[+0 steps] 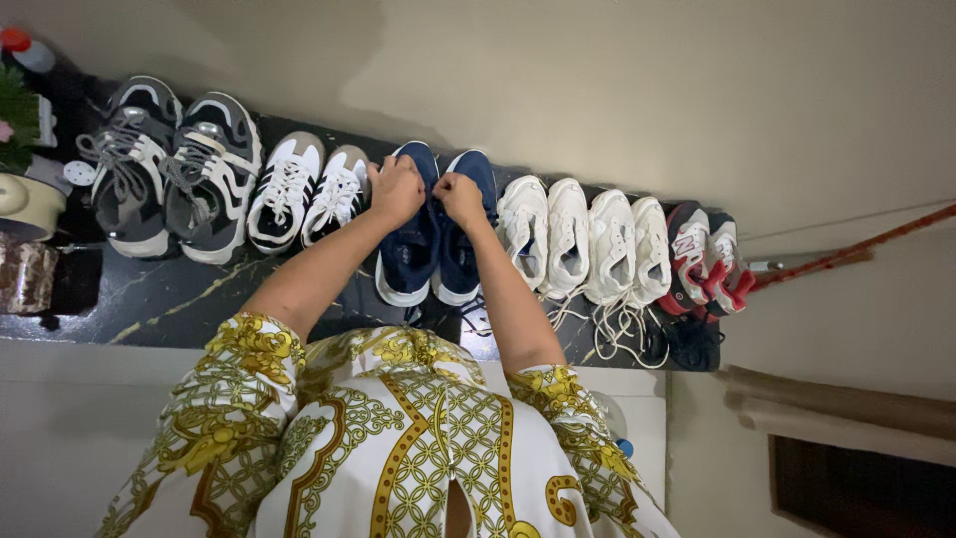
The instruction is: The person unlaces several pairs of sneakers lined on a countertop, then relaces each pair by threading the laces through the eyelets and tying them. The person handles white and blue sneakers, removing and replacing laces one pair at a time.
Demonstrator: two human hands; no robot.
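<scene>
On the dark ledge: our navy pair [438, 234] sits mid-row, toes to the wall.
Left hand [396, 189]: closed on the navy shoes' laces, we judge.
Right hand [460, 197]: pinched shut there too.
Progress: lacing under way, no finished knot visible.
Neighbours: black-striped white pair [309, 189] left, white trainers [546, 234] right, laces trailing loose.

White sneakers [568, 239], broom handle [856, 247]
</scene>
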